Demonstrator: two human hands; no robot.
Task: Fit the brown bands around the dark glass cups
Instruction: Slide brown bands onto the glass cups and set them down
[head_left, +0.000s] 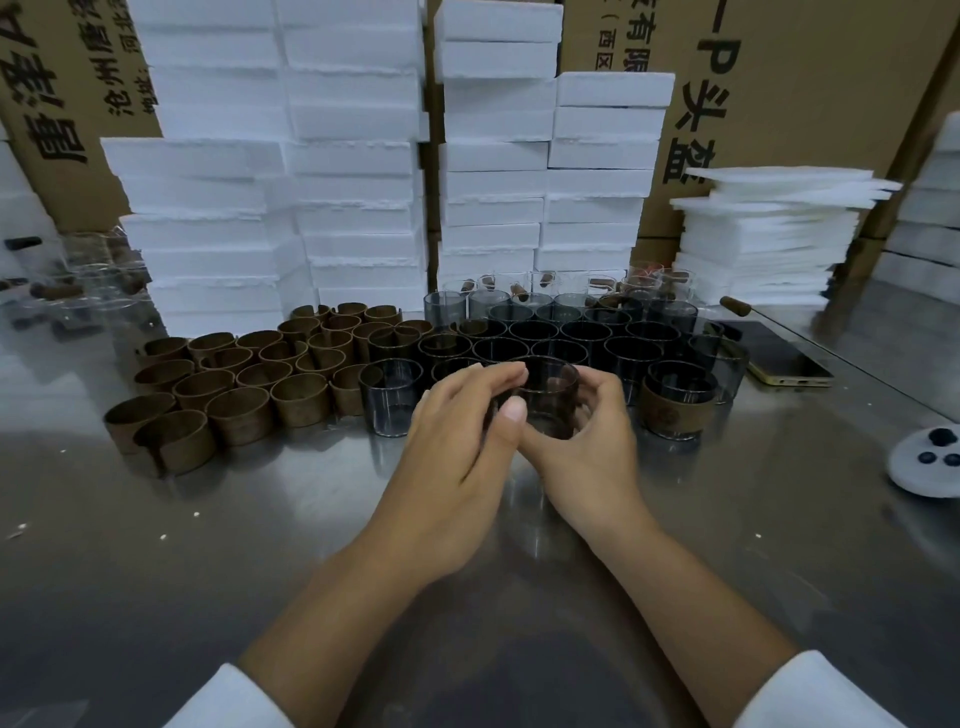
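Dark glass cup (551, 400), "头盔" carton (821, 104) behind

Steel table (156, 571), stacked foam (353, 156), cartons (805, 78)

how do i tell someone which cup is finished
On the steel table, find the block of dark glass cups before the white foam stacks. At its front right corner stands the finished cup, the only one there wearing a brown band.
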